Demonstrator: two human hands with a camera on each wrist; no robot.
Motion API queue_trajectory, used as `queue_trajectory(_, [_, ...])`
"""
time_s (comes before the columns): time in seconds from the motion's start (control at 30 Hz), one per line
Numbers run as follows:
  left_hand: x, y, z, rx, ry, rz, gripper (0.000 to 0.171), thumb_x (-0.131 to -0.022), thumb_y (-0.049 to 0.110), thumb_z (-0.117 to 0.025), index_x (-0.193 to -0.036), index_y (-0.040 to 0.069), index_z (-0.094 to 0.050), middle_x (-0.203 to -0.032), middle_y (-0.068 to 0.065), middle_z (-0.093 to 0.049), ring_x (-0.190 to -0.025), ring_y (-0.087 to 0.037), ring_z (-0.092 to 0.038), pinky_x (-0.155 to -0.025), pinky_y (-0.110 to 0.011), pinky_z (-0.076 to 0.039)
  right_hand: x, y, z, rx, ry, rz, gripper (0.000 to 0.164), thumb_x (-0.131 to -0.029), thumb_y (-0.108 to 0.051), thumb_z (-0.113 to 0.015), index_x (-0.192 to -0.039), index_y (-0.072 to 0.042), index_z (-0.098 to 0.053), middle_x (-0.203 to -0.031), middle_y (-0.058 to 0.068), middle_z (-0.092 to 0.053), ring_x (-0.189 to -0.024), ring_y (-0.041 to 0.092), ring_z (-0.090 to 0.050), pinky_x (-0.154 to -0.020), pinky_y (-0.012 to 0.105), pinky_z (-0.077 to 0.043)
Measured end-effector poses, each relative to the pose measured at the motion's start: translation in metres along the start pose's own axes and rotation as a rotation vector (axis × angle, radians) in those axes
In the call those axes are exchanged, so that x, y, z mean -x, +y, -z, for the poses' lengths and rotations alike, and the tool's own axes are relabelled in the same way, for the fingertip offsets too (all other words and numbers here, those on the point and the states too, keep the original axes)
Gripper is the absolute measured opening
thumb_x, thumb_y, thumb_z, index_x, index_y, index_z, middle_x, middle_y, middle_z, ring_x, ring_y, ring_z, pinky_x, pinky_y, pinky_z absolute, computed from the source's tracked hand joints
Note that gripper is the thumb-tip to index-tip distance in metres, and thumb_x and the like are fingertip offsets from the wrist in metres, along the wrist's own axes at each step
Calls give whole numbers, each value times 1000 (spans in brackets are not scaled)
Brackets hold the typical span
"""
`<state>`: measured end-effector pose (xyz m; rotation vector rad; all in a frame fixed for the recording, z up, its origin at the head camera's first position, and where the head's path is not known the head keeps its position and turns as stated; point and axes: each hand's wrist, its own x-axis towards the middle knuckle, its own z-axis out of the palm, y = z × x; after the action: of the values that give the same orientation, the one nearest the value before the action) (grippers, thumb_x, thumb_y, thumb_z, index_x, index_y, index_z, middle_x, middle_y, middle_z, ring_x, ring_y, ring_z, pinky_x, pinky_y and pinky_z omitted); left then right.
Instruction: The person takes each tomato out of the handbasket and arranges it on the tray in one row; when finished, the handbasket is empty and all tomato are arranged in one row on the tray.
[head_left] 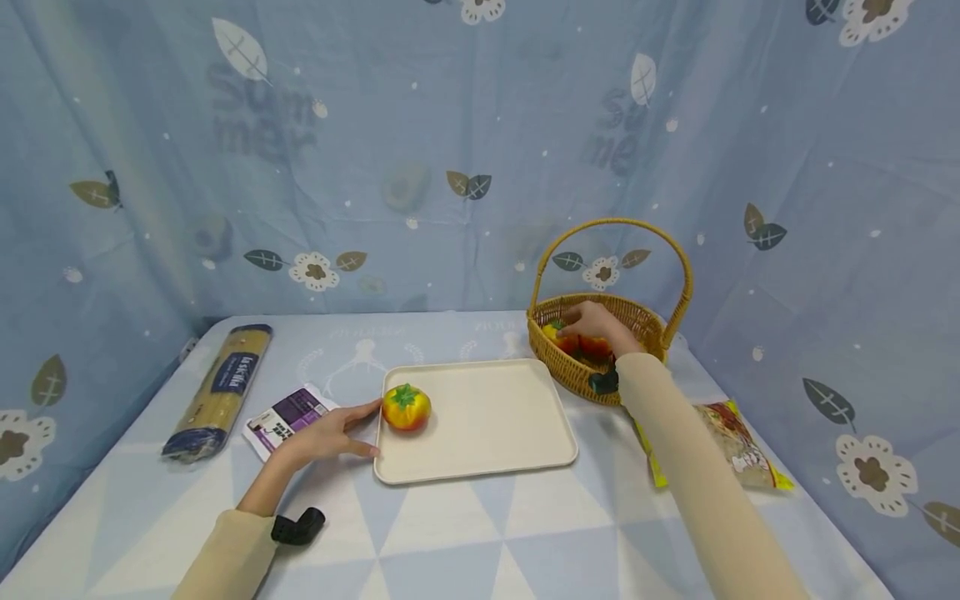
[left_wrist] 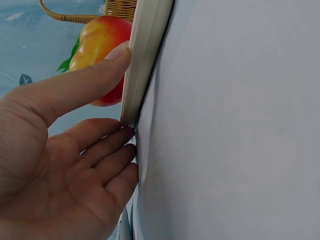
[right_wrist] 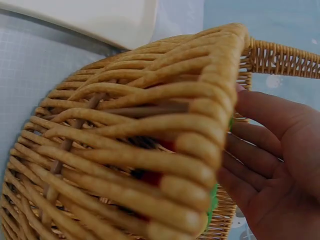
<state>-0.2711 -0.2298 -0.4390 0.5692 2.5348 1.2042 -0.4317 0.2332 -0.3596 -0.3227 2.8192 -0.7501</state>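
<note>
My left hand (head_left: 327, 435) is at the left edge of a cream rectangular tray (head_left: 487, 417). In the left wrist view its thumb rests against the rim, and its other fingers reach to the tray's edge. A red-and-yellow tomato (head_left: 407, 408) with a green leafy top sits on the tray beside that hand. My right hand (head_left: 595, 323) reaches inside a wicker basket (head_left: 573, 377) over red and yellow fruit (head_left: 592, 346). Its fingertips are hidden behind the basket's rim in the right wrist view, so I cannot tell whether they grip a fruit.
The basket's tall handle (head_left: 686, 292) arches over the right hand. A pack of spaghetti (head_left: 223, 392) lies at the left, with a purple-and-white packet (head_left: 288, 417) near the left wrist. Under the right forearm is a yellow-edged food bag (head_left: 738, 442). Patterned curtains (head_left: 420, 167) surround the table.
</note>
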Motion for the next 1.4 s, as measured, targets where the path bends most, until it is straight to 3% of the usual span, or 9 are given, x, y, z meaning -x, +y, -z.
queue_trajectory(0.37, [-1, 1, 0, -8, 4, 1, 90, -79, 22, -80, -147, -6, -28, -151, -28, -26, -139, -46, -21, -112, -58, -21, -6, 1, -5, -1, 6, -7, 64, -90, -26, -70, -140, 6, -45, -140, 25, -47, -128, 40, -44, -104, 52, -40])
queue_trajectory(0.67, [0, 2, 1, -3, 6, 8, 90, -79, 22, -80, -147, -5, -29, -151, -28, -27, -139, -46, -22, -112, -58, -21, -5, -2, -8, 70, -20, 31, 57, -92, -28, -67, -135, 5, -51, -137, 25, -50, -125, 40, -46, -104, 52, -40])
queue_trajectory(1.1, [1, 1, 0, -13, 11, 6, 90, -79, 23, -80, -148, -4, -30, -150, -28, -28, -139, -45, -23, -111, -58, -21, -6, 4, -16, 64, 69, 40, 52, -89, -28, -70, -129, 3, -58, -130, 23, -57, -117, 37, -53, -98, 48, -46])
queue_trajectory(1.4, [1, 0, 0, -10, 6, -10, 90, -79, 23, -80, -148, -5, -29, -150, -28, -28, -139, -46, -23, -111, -59, -22, -1, 6, -11, 44, 107, 40, 61, -84, -34, -75, -130, 4, -57, -129, 22, -57, -119, 37, -52, -99, 50, -45])
